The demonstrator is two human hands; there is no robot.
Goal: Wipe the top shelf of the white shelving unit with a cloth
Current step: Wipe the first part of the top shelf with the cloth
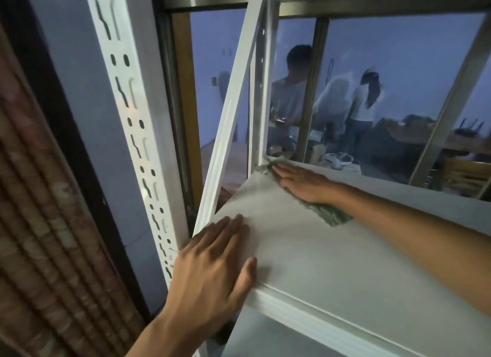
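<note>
Top shelf, white, ran under a window whose glass reflected a room, apparently with two people.
My left hand lay flat, fingers spread, at the near corner; my right hand pressed the green cloth flat, fingers straight, into the far corner by the post.

Dim, bluish light is admitted through the window. Reflected figures are seen faintly in the glass. The white shelf is rendered grey. Slight motion blur is present; straight posts are bowed at the wide-angle edges.
</note>
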